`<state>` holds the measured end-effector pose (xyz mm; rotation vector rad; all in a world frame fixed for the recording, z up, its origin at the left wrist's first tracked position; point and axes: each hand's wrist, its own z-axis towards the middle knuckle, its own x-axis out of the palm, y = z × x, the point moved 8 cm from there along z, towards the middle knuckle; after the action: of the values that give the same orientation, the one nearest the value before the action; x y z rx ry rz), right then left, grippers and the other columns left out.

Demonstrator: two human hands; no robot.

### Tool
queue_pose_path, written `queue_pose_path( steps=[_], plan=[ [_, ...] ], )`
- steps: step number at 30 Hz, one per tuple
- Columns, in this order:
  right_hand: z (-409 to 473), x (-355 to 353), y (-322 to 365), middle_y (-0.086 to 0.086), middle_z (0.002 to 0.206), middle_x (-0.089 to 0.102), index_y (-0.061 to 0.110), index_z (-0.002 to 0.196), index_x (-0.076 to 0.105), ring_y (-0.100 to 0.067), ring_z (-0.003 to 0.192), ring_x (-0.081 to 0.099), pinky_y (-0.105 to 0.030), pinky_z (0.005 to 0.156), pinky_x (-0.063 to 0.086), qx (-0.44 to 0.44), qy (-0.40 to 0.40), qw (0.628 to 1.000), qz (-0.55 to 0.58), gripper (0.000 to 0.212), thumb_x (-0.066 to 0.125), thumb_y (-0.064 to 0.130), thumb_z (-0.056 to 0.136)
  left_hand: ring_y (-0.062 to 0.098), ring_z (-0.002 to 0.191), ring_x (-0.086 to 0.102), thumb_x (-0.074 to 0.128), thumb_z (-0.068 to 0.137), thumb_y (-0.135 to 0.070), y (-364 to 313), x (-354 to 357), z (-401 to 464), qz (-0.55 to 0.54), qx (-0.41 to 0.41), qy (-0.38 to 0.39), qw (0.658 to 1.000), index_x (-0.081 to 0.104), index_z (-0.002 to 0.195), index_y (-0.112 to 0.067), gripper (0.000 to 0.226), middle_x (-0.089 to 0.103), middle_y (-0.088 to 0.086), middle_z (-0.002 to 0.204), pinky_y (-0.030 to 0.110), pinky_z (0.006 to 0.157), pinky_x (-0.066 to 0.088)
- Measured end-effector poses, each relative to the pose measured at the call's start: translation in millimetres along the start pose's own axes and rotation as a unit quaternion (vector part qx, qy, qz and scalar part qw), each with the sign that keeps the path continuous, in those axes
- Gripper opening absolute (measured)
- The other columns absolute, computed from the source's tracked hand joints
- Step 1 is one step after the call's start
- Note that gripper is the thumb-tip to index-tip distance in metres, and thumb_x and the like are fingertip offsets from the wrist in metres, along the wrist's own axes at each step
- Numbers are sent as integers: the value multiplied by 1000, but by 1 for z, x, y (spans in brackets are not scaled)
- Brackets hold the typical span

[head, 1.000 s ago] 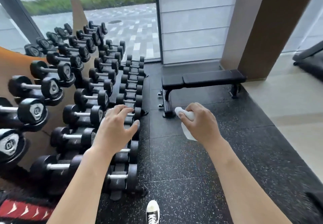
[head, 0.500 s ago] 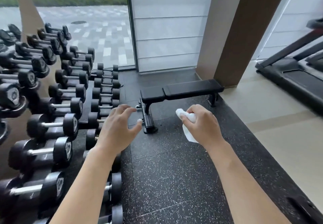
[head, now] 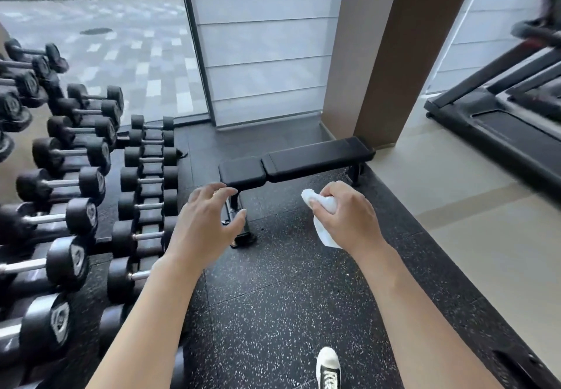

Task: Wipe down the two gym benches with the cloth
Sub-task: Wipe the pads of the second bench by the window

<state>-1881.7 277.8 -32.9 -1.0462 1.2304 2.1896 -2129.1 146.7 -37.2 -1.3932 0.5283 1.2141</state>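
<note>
Dumbbells racked left, treadmill right, shoe on speckled floor.

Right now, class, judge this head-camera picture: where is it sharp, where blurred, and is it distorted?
Head view: the flat bench, left hand and the right hand gripping the white cloth look fairly sharp; the treadmill at the right edge and the dumbbells at the left edge smear; wide-angle distortion slants the pillar.

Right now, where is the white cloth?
In the head view, the crumpled white cloth is gripped in the right hand, right of centre, held above the speckled black floor just short of the black padded bench.
</note>
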Motion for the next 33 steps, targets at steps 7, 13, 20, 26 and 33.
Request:
queue_pose_path(
  steps=[7,13,20,26,33],
  plan=[
    [126,5,-93,7,96,67,21,98,66,-18,81,61,-31,72,45,-10,18,1000,15,23,69,44,96,19,140,43,61,97,-50,-45,59,124,5,-19,-17,1000,59,142,-24,51,52,-3,147,46,115,41],
    [216,-2,-139,7,93,66,21,97,65,-16,79,60,-31,72,44,-26,26,999,34,24,69,45,97,18,140,42,62,97,-49,-75,83,198,17,-37,-23,999,59,142,-26,50,51,-6,147,47,114,42],
    [279,25,-149,7,92,66,19,94,65,-17,78,60,-29,71,39,-44,33,997,60,28,68,48,96,20,140,42,64,98,-47,-62,89,256,32,-67,-17,997,60,143,-24,51,52,-5,147,47,114,42],
    [334,71,-137,11,88,62,22,93,64,-15,76,57,-29,69,37,-46,48,996,54,26,69,47,96,20,141,41,63,98,-48,-20,92,307,25,-72,-20,997,59,143,-25,51,51,-6,148,45,114,42],
    [422,130,-89,12,84,61,24,91,63,-13,71,58,-28,63,37,-59,37,997,34,25,69,48,96,19,140,42,63,98,-48,63,71,394,1,-67,-46,997,59,143,-24,51,51,-5,147,41,116,38]
  ],
)
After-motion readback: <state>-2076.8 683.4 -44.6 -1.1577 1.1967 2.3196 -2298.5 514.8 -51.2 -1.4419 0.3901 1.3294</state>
